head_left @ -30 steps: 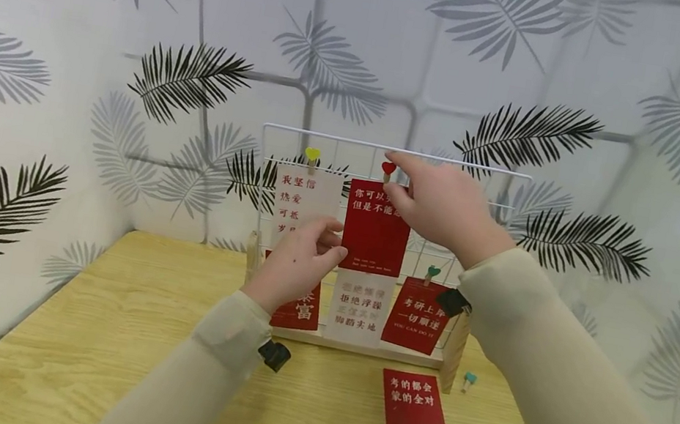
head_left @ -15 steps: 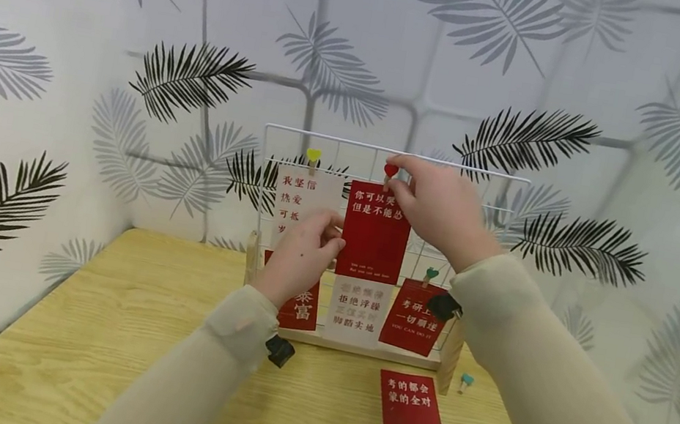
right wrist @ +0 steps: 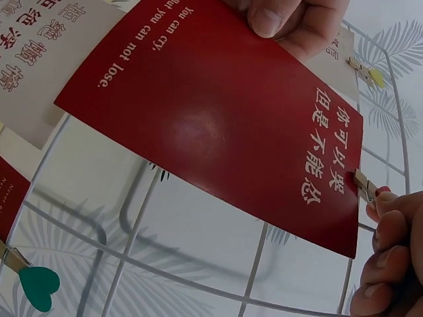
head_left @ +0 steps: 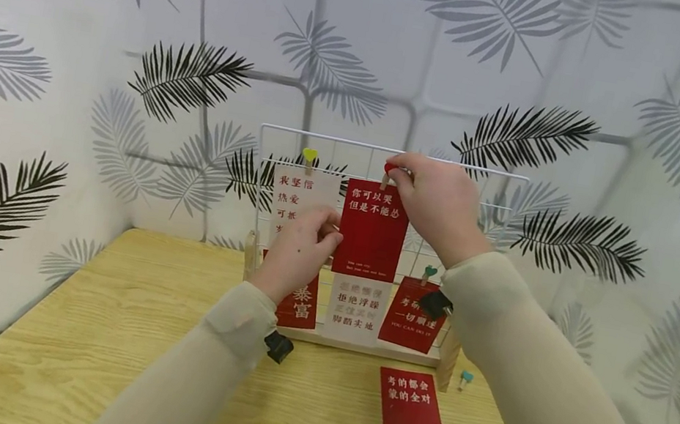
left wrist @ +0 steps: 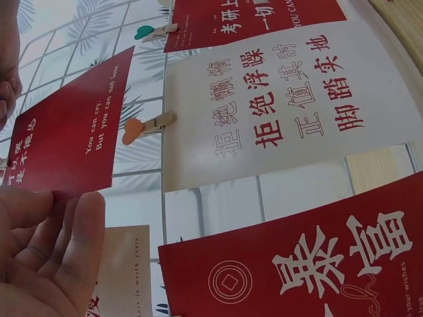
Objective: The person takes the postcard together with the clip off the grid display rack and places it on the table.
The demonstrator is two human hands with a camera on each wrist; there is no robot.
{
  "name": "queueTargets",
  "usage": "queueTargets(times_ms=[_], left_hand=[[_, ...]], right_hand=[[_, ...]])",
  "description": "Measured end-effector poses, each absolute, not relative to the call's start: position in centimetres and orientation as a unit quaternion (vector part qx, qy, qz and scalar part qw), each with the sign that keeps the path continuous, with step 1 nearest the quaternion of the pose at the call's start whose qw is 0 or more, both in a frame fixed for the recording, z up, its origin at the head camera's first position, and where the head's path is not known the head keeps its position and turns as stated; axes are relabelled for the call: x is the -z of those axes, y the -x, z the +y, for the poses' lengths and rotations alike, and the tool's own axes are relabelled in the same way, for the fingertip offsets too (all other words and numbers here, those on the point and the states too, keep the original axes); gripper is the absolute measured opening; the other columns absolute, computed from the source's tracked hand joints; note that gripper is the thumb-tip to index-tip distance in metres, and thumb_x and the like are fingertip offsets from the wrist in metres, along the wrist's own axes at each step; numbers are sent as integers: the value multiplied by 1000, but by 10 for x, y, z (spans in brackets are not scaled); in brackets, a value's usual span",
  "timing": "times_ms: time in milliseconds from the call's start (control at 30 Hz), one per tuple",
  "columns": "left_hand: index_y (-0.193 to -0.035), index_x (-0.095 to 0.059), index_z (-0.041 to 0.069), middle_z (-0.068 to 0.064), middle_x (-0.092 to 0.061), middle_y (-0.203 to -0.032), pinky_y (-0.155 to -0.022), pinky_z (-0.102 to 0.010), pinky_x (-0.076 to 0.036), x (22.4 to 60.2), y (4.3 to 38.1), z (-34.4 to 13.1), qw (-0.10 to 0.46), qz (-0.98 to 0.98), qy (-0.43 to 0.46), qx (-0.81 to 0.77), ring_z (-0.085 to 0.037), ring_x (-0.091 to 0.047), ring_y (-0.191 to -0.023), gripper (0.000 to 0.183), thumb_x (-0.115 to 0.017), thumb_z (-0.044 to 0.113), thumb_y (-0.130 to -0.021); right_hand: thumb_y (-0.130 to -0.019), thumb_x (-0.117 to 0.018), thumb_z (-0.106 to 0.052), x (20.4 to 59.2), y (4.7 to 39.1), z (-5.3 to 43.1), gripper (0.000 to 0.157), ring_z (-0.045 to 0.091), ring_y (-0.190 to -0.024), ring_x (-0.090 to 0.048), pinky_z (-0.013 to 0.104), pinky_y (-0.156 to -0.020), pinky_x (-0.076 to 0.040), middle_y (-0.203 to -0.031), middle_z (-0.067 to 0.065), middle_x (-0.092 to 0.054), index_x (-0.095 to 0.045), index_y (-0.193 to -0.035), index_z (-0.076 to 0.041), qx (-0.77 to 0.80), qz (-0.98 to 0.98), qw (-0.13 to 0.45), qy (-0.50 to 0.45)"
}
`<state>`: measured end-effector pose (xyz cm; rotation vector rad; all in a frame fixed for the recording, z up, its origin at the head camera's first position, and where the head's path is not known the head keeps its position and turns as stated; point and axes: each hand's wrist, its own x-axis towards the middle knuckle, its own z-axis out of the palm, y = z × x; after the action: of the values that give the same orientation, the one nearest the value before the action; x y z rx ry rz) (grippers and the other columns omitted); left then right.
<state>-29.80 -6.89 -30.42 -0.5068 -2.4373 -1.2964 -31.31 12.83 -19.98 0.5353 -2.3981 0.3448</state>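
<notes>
A red card [head_left: 372, 235] with white writing stands upright against the white wire grid [head_left: 482, 216], in its upper middle. My left hand [head_left: 298, 254] pinches the card's left edge between thumb and fingers, as the left wrist view shows with that hand [left wrist: 49, 247]. At the card's top edge, my right hand [head_left: 442, 202] pinches a wooden clothespin with a red heart. The right wrist view shows this clothespin [right wrist: 365, 185] biting the card's top edge by the grid's wire, with the right hand's fingers [right wrist: 386, 257] on its heart end.
A white card [head_left: 290, 189] hangs left under a yellow-heart clothespin [head_left: 310, 157]. Below hang a red card [head_left: 301, 310], a white card [head_left: 354, 311] and another red card [head_left: 408, 327]. On the wooden table [head_left: 123, 356] lie a loose red card [head_left: 414, 420] and a teal-heart clothespin [head_left: 465, 380].
My right index finger has bent down from the grid's top wire onto the red heart, so finger and thumb now pinch it. The left hand keeps the card's edge, slightly higher up.
</notes>
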Motion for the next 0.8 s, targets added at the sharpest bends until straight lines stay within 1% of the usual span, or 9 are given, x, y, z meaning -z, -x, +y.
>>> queueTargets(times_ms=[200,400,600,800], left_hand=[[-116,-63,12,0,-65,-99,-75,-32,-55,303,297,-71,175,-861,177,444,-14,-64,-82,14,-61,15,-103],[-113,-63,11,0,-65,-97,-72,-32,-55,303,296,-71,174,-860,185,443,-16,-63,-80,11,-60,14,-103],[-111,-63,12,0,-65,-96,-67,-31,-56,303,295,-71,165,-855,187,454,-16,-66,-73,9,-61,13,-103],[-111,-62,12,-1,-66,-96,-66,-31,-57,301,293,-72,152,-851,185,468,-18,-67,-73,9,-61,12,-103]], right_hand=[[-103,-61,-29,202,313,124,25,19,-84,-70,35,-68,-55,-106,2,-75,-74,-121,-19,-133,-901,343,-230],[-103,-62,-27,202,310,124,23,20,-82,-70,34,-65,-54,-104,3,-76,-75,-119,-18,-136,-899,346,-233],[-103,-61,-26,202,309,126,22,19,-76,-66,34,-63,-51,-102,3,-76,-75,-118,-18,-151,-898,339,-237],[-103,-61,-25,205,308,128,16,18,-65,-61,32,-59,-50,-91,3,-75,-72,-112,-19,-169,-891,341,-248]])
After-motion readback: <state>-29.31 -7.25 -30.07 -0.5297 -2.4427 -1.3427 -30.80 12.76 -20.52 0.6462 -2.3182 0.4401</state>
